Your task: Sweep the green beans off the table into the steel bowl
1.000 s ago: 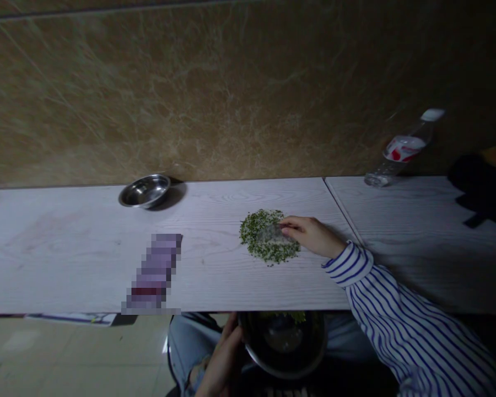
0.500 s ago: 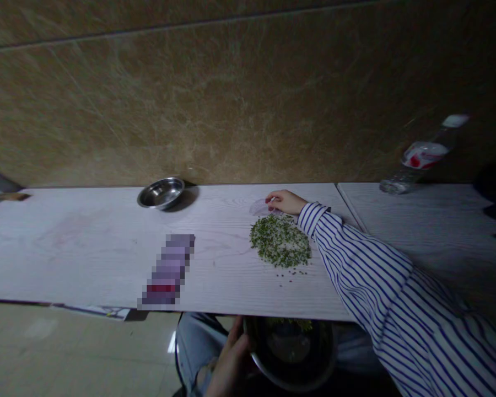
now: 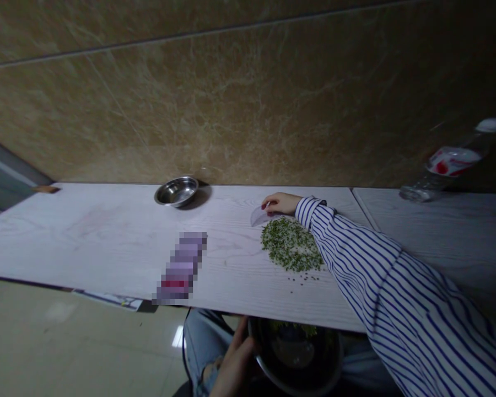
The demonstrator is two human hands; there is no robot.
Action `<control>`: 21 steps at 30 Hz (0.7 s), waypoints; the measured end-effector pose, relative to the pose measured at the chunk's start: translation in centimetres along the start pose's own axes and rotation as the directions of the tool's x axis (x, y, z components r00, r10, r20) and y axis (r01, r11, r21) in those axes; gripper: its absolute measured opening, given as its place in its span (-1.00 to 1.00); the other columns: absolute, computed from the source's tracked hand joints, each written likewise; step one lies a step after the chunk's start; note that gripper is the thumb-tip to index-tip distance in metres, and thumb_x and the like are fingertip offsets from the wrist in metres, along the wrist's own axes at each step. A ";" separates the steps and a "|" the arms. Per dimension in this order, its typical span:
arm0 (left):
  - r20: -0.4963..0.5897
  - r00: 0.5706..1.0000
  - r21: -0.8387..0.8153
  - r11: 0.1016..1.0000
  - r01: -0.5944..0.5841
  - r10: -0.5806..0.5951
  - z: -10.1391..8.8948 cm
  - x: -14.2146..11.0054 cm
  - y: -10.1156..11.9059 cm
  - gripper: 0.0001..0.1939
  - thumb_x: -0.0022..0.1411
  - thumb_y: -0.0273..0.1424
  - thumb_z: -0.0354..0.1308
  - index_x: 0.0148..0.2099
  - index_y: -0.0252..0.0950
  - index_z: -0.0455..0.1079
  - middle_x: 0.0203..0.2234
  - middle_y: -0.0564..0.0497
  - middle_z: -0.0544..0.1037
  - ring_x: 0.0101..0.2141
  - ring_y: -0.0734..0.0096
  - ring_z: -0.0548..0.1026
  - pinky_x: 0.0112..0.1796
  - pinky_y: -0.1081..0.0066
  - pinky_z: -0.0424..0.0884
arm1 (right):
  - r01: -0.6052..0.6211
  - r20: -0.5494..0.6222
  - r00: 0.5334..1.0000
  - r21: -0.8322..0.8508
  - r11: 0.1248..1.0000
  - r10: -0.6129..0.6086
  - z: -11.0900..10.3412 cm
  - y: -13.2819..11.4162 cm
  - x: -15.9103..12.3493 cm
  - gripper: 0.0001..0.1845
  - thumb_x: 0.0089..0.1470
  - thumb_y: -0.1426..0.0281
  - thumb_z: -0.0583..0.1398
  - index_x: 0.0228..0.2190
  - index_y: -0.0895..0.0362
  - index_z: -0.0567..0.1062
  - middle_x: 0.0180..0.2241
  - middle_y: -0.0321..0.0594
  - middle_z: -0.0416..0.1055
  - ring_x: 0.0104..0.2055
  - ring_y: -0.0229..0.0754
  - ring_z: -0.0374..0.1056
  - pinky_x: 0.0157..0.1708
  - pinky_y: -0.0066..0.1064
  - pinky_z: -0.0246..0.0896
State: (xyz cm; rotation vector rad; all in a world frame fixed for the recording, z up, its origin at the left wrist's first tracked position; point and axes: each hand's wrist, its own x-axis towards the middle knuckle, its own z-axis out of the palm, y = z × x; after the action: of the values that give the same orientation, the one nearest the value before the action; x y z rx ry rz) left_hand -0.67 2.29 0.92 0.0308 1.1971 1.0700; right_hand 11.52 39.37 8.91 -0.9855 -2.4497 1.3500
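My right hand (image 3: 280, 204) pinches a thin, clear plastic piece with a curved edge (image 3: 259, 215), its fingers closed on the upper side. The piece is tilted against the table at the far edge of a spread of small green beans (image 3: 291, 245). A few darker beans (image 3: 301, 284) lie loose in front of the spread. Below the table edge, my left hand (image 3: 236, 355) is closed on the left rim of a large metal bowl (image 3: 297, 386) at my lap. Some green bits show inside that bowl near its far side; its interior is mostly dark.
A small steel bowl (image 3: 177, 192) stands near the wall at the left. A blurred-out purple rectangular thing (image 3: 179, 270) lies near the front edge. A clear bottle with a white cap (image 3: 450, 161) stands at the right by the wall. The table's front edge (image 3: 297, 318) overhangs the large bowl.
The view has turned left, so the scene sits further right. My right hand has shifted slightly left relative to the beans, and the plastic piece looks more raised. My left hand keeps its grip.
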 end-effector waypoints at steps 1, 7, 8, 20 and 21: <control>0.009 1.000 0.011 1.000 -0.011 0.011 0.1 0.0 0.1 0.03 -0.12 -0.44 0.19 0.42 -0.27 -0.07 -0.21 -0.09 0.62 -0.24 0.15 0.53 -0.33 0.35 0.34 | 0.004 0.035 0.999 0.002 1.000 -0.004 0.2 -0.1 -0.1 -0.70 -0.01 0.33 0.25 -0.22 0.21 0.57 -0.47 -0.22 0.54 -0.43 -0.24 0.40 -0.35 -0.43 0.25; -0.003 1.000 0.046 0.999 -0.010 0.011 0.7 -0.4 0.6 -0.07 -0.08 -0.40 0.23 0.36 -0.21 0.07 -0.20 -0.05 0.60 -0.31 0.22 0.52 -0.38 0.39 0.30 | 0.031 0.182 0.983 -0.012 0.999 -0.029 0.6 -0.9 -1.1 -0.65 -0.03 0.26 0.29 -0.21 0.22 0.59 -0.41 -0.18 0.57 -0.35 -0.20 0.42 -0.26 -0.39 0.27; -0.011 1.000 0.037 0.999 -0.017 0.017 0.7 -0.5 0.6 -0.08 -0.08 -0.40 0.23 0.36 -0.20 0.08 -0.18 -0.05 0.60 -0.27 0.21 0.52 -0.36 0.39 0.31 | 0.039 0.200 0.979 -0.015 0.999 -0.035 0.6 -1.0 -1.4 -0.65 -0.02 0.27 0.28 -0.21 0.22 0.59 -0.40 -0.18 0.57 -0.34 -0.20 0.42 -0.25 -0.40 0.27; 0.013 0.999 0.110 0.993 -0.054 0.053 1.1 -0.9 1.2 -0.12 -0.09 -0.40 0.21 0.33 -0.24 0.12 -0.37 0.04 0.55 -0.44 0.34 0.44 -0.42 0.39 0.29 | 0.085 0.275 0.959 -0.032 0.996 -0.073 1.1 -1.6 -5.4 -0.70 0.06 0.29 0.24 -0.20 0.20 0.59 -0.35 -0.18 0.56 -0.28 -0.21 0.40 -0.17 -0.38 0.24; 0.018 0.998 0.111 0.992 -0.054 0.052 1.1 -0.9 1.2 -0.12 -0.10 -0.41 0.20 0.33 -0.24 0.12 -0.39 0.04 0.54 -0.44 0.33 0.43 -0.42 0.39 0.29 | 0.085 0.271 0.960 -0.031 0.996 -0.073 1.1 -1.6 -5.8 -0.70 0.06 0.28 0.24 -0.20 0.20 0.58 -0.33 -0.17 0.57 -0.26 -0.20 0.40 -0.16 -0.37 0.24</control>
State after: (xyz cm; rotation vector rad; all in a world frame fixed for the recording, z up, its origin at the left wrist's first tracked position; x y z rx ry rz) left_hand -0.58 2.88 2.75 0.1575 1.2468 1.0466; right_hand 14.75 34.37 10.46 -0.7446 -2.6915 1.4987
